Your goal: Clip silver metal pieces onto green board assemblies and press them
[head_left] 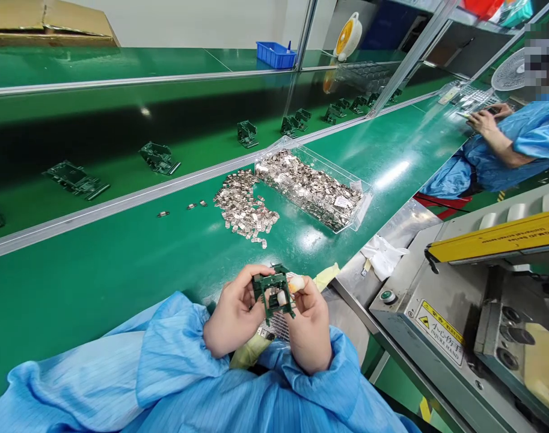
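- I am holding a dark green plastic frame [276, 280] in front of my body, near the counter's close edge, with both hands meeting on it.
- My left hand [231, 314] is gripping the frame's left side, the fingers curling over the top and the thumb pressing lower down.
- My right hand [311, 319] is clamping the right side, and white coverings [296, 282] are showing at its fingertips; whether those fingers are also pinching a small piece, I cannot tell.
- Beyond my hands, a loose heap of small metal pieces [247, 204] is lying on the green counter [121, 288], and a few strays [192, 206] are sitting to its left.
- A clear tray [362, 210] full of similar pieces is standing just right of the heap.
- Past a metal rail [188, 187], more green frames [159, 157] are resting in a spaced row on a green strip.
- Farther back, a blue bin [274, 55] and a yellow-and-white fan [349, 36] are standing, and a cardboard box [49, 24] is sitting at far left.
- To my right, a machine [404, 288] is bearing a warning label [441, 334] and a yellow bar [499, 237].
- Beyond it, a co-worker in blue [527, 135] is holding something thin.
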`<action>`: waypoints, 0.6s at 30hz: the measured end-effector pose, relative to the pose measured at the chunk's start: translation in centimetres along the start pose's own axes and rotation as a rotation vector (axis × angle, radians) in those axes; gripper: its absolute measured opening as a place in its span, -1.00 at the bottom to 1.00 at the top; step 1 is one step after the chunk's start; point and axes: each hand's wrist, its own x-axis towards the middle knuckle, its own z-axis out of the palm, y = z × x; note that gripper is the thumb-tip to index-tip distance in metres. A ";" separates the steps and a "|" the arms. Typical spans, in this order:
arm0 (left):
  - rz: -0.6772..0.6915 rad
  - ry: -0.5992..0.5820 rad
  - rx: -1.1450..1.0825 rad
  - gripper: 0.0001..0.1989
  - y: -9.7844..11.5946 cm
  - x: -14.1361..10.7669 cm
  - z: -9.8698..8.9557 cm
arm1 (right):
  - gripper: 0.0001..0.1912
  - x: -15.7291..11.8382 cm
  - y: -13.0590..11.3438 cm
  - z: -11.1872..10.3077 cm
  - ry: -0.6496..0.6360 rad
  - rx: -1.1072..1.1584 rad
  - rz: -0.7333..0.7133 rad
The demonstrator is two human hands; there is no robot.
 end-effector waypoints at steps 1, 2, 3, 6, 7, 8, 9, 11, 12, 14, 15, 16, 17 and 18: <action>-0.002 -0.009 0.015 -0.69 0.0 -0.1 0.0 | -0.79 -0.2 -0.1 -0.1 0.001 -0.007 -0.015; -0.001 -0.018 0.030 -0.69 0.0 -0.2 0.0 | -0.80 -0.4 -0.1 -0.2 0.004 -0.012 -0.028; 0.001 -0.026 0.042 -0.69 0.0 -0.4 0.1 | -0.80 -0.6 -0.1 -0.3 0.007 -0.013 -0.040; 0.021 -0.030 0.061 -0.69 0.0 -0.8 0.4 | -0.79 -1.3 0.2 -0.5 0.022 -0.016 -0.066; 0.028 -0.028 0.066 -0.69 0.0 -1.0 0.5 | -0.79 -1.5 0.3 -0.5 0.031 -0.018 -0.073; 0.036 -0.026 0.073 -0.69 0.1 -1.2 0.7 | -0.78 -1.7 0.3 -0.5 0.044 -0.019 -0.078; 0.041 -0.025 0.086 -0.69 0.1 -1.3 0.9 | -0.77 -2.0 0.4 -0.5 0.055 -0.017 -0.079; 0.045 -0.042 0.122 -0.69 0.3 -1.7 1.2 | -0.75 -2.4 0.3 -0.7 0.068 -0.006 -0.085; 0.041 -0.064 0.138 -0.68 0.4 -1.8 1.2 | -0.75 -2.6 0.3 -0.9 0.060 -0.002 -0.089; 0.031 -0.125 0.157 -0.68 0.5 -1.9 1.2 | -0.78 -3.0 0.2 -2.1 0.035 -0.008 -0.110; 0.027 -0.152 0.157 -0.69 0.6 -1.7 1.1 | -0.80 -3.2 0.3 -3.0 0.041 -0.024 -0.128; 0.026 -0.168 0.149 -0.69 0.8 -1.5 1.1 | -0.81 -3.3 0.6 -4.1 0.076 -0.049 -0.148; 0.026 -0.171 0.136 -0.68 0.9 -1.1 1.0 | -0.81 -3.4 0.9 -5.3 0.142 -0.080 -0.164; 0.024 -0.165 0.123 -0.67 1.0 -0.5 1.0 | -0.78 -3.5 1.5 -6.4 0.213 -0.114 -0.168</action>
